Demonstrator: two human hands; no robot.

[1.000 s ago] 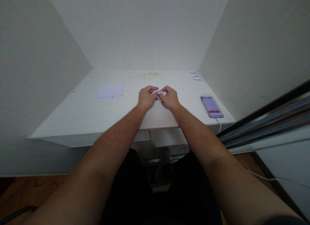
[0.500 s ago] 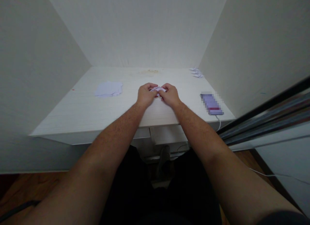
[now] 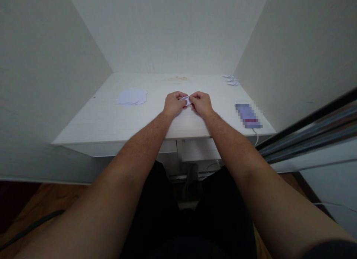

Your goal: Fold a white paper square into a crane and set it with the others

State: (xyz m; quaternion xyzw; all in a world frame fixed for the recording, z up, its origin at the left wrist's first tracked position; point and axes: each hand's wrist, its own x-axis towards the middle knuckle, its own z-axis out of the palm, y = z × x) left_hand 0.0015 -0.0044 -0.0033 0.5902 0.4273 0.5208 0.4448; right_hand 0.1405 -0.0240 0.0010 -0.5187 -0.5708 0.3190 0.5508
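Note:
A small folded piece of white paper is held between my two hands over the middle of the white desk. My left hand grips its left side with thumb and fingers. On its right side, my right hand pinches it. Much of the paper is hidden by my fingers. A stack of loose white paper sheets lies on the desk to the left. Several small folded paper pieces sit at the back right corner.
A phone, pixelated, lies on the right of the desk with a white cable running off the front edge. Walls enclose the desk at the back and both sides. A faint brownish mark shows near the back.
The view has shifted slightly, so the desk appears further right and higher. The paper between my hands looks narrower and more compact, and my fingers have changed their hold.

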